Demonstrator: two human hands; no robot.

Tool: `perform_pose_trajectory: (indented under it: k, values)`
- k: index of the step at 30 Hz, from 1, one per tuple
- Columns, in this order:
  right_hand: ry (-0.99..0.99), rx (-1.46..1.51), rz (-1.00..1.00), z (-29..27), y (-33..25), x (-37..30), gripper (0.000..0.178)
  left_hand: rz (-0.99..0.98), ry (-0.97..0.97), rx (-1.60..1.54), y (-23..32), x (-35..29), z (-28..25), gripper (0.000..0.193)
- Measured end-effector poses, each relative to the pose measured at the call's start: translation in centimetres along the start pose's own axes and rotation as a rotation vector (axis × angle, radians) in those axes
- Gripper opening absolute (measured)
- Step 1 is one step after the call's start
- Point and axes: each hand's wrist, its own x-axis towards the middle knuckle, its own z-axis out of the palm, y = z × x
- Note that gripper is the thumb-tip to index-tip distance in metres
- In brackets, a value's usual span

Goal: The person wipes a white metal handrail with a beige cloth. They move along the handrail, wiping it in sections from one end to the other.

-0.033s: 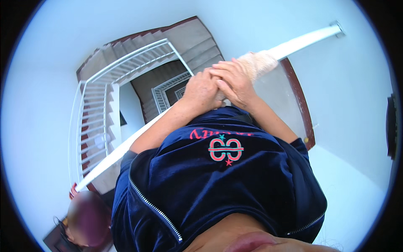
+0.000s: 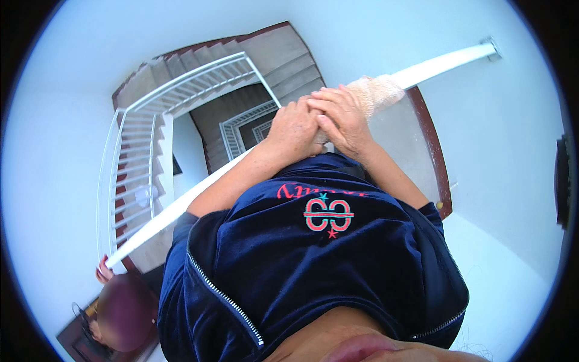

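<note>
A pale peach cloth (image 2: pixel 384 98) with a fluffy, towel-like surface wraps the upper part of a white handrail (image 2: pixel 443 62). Both my hands are together on it, in front of my waist. My left hand (image 2: pixel 294 130) is curled over the cloth, its fingertips hidden. My right hand (image 2: pixel 345 120) comes from the other side, closed over the cloth, its fingers lying across the left hand's fingers. A bit of cloth shows below the left hand. The palms and the underside of the rail are out of sight.
A stairwell drops away beyond the rail, with white balusters (image 2: pixel 136 172) and grey steps (image 2: pixel 289 75). At the lower left another person's hand (image 2: pixel 104 269) touches the rail's low end. A wall bracket (image 2: pixel 491 48) holds its upper end.
The scene has shifted very slightly in view. My hands keep the same place on the cloth. The other person's head and hand sit marginally further left.
</note>
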Motion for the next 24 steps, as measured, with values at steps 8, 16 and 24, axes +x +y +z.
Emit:
perform_pose_trajectory:
  k: [8, 16, 24]
  values:
    - [0.011, 0.013, -0.082, 4.2, -3.1, -0.1, 0.035, -0.066, -0.006, 0.01, -2.1, -5.5, -0.9, 0.074]
    - [0.102, 0.312, -0.219, 5.6, -4.3, 0.0, 0.042, 0.017, 0.02, -0.028, -3.5, -7.7, -1.7, 0.074]
    - [0.373, 0.561, -0.024, 0.7, -2.9, -0.4, 0.024, -0.085, 0.01, 0.07, -0.9, -3.0, -0.9, 0.098]
